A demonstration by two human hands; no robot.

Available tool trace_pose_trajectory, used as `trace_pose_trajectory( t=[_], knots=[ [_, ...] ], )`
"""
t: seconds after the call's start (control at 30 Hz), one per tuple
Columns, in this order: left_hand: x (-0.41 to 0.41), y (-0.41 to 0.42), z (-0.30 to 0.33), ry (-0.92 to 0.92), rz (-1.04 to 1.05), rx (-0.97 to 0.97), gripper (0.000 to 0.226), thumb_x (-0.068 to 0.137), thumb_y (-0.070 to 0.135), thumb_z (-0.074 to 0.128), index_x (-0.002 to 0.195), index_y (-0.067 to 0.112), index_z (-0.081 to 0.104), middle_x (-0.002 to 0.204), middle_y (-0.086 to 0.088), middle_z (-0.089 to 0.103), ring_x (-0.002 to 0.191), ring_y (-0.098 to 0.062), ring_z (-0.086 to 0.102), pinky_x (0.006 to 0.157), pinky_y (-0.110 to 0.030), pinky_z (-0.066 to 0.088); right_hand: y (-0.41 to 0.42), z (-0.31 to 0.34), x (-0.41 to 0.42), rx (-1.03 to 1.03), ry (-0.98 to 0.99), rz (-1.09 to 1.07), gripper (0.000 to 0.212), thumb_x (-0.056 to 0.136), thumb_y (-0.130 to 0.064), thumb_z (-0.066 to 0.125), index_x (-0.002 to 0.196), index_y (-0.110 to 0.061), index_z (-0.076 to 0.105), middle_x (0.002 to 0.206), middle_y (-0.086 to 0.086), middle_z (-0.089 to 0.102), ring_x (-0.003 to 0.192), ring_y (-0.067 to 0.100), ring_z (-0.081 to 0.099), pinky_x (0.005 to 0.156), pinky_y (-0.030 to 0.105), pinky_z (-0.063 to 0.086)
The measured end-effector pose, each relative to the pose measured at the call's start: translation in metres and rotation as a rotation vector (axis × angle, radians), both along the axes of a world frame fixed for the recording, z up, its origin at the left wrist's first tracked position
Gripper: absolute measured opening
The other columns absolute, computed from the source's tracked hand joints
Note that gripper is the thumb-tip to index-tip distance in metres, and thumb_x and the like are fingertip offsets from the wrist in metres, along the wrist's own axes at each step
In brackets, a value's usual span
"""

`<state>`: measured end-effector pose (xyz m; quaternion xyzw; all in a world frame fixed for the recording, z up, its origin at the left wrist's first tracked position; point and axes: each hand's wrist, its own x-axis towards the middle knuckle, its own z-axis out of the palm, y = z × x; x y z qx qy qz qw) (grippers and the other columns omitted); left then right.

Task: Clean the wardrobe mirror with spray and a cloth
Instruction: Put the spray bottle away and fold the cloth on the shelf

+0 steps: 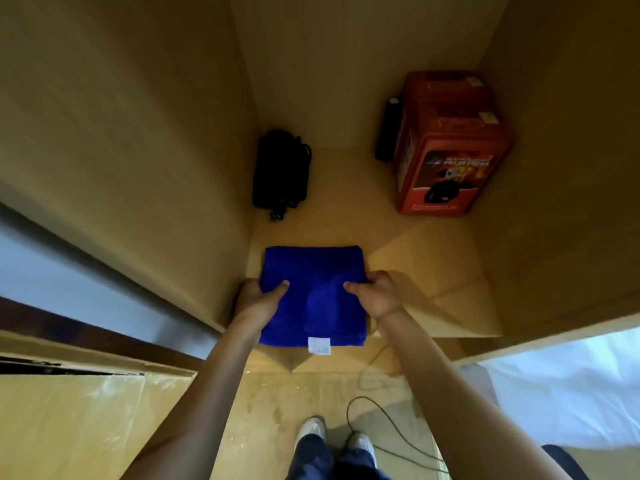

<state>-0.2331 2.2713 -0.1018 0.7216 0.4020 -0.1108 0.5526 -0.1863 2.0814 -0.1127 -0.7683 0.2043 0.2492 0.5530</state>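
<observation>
A folded blue cloth (pixel 313 271) with a small white label on its near edge lies on the wooden floor of the open wardrobe (pixel 398 244), near the front. My left hand (pixel 259 299) grips the cloth's left side, thumb on top. My right hand (pixel 377 292) grips its right side the same way. No spray bottle is in view. The wardrobe's sliding door (pixel 69 265) shows at the left as a pale reflective strip.
A black pouch (pixel 280 171) lies at the back left of the wardrobe floor. An orange box (pixel 446 143) with a black object beside it stands at the back right. A thin black cable (pixel 381 427) runs over the tiled floor by my shoes. White bedding (pixel 571 386) is at the right.
</observation>
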Motion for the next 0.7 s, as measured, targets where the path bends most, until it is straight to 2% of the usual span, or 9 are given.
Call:
trace_pose_trajectory(
  t=[0.07, 0.13, 0.23, 0.3, 0.37, 0.57, 0.7],
  knots=[
    [0.002, 0.002, 0.001, 0.022, 0.026, -0.056, 0.031, 0.087, 0.040, 0.068, 0.098, 0.012, 0.059, 0.100, -0.009, 0.065, 0.093, -0.030, 0.063, 0.086, -0.047, 0.055, 0.000, 0.002, 0.002, 0.058, 0.046, -0.007, 0.033, 0.087, -0.021, 0.072, 0.109, -0.008, 0.052, 0.116, 0.008, 0.062, 0.103, 0.027, 0.062, 0.088, 0.039, 0.053],
    [0.004, 0.003, 0.002, 0.043, 0.032, -0.099, 0.029, 0.086, 0.039, 0.070, 0.094, 0.015, 0.056, 0.097, -0.008, 0.063, 0.091, -0.029, 0.062, 0.084, -0.045, 0.055, 0.001, 0.005, 0.002, 0.113, 0.061, 0.008, 0.032, 0.087, -0.019, 0.072, 0.111, -0.007, 0.055, 0.114, 0.005, 0.063, 0.101, 0.024, 0.062, 0.081, 0.034, 0.052],
    [0.006, 0.000, 0.008, 0.017, 0.021, -0.154, 0.016, 0.088, 0.032, 0.069, 0.088, 0.020, 0.057, 0.092, -0.004, 0.063, 0.083, -0.023, 0.061, 0.075, -0.036, 0.052, 0.002, 0.009, 0.002, 0.132, 0.010, 0.073, 0.030, 0.085, -0.018, 0.072, 0.109, -0.011, 0.056, 0.110, 0.001, 0.063, 0.099, 0.021, 0.061, 0.080, 0.033, 0.050],
    [0.006, -0.003, 0.010, -0.019, 0.014, -0.172, 0.012, 0.088, 0.030, 0.068, 0.093, 0.024, 0.058, 0.095, -0.001, 0.063, 0.088, -0.023, 0.061, 0.080, -0.039, 0.053, 0.003, 0.010, 0.001, 0.145, -0.033, 0.109, 0.022, 0.085, -0.018, 0.071, 0.099, -0.017, 0.055, 0.106, 0.001, 0.064, 0.097, 0.020, 0.061, 0.079, 0.033, 0.050],
    [0.003, -0.005, 0.010, -0.060, 0.009, -0.181, 0.017, 0.089, 0.028, 0.067, 0.104, 0.025, 0.058, 0.102, 0.000, 0.063, 0.093, -0.023, 0.060, 0.084, -0.041, 0.053, 0.003, 0.009, -0.002, 0.161, -0.073, 0.130, 0.019, 0.086, -0.018, 0.070, 0.093, -0.021, 0.053, 0.106, 0.001, 0.065, 0.098, 0.022, 0.062, 0.082, 0.037, 0.053],
    [-0.016, -0.008, 0.013, -0.163, -0.003, -0.192, 0.019, 0.094, 0.023, 0.061, 0.109, 0.029, 0.051, 0.095, 0.011, 0.058, 0.085, -0.012, 0.057, 0.066, -0.030, 0.049, 0.002, 0.009, -0.018, 0.235, -0.114, 0.092, 0.016, 0.091, -0.016, 0.065, 0.089, -0.022, 0.051, 0.103, 0.006, 0.065, 0.100, 0.030, 0.063, 0.087, 0.046, 0.052],
    [-0.034, -0.012, 0.017, -0.237, -0.013, -0.213, 0.020, 0.096, 0.022, 0.058, 0.111, 0.032, 0.051, 0.101, 0.010, 0.061, 0.091, -0.012, 0.060, 0.068, -0.030, 0.051, -0.006, 0.014, -0.027, 0.304, -0.097, 0.073, 0.011, 0.094, -0.012, 0.060, 0.095, -0.019, 0.052, 0.108, 0.007, 0.067, 0.101, 0.027, 0.065, 0.078, 0.041, 0.054]
  ],
)
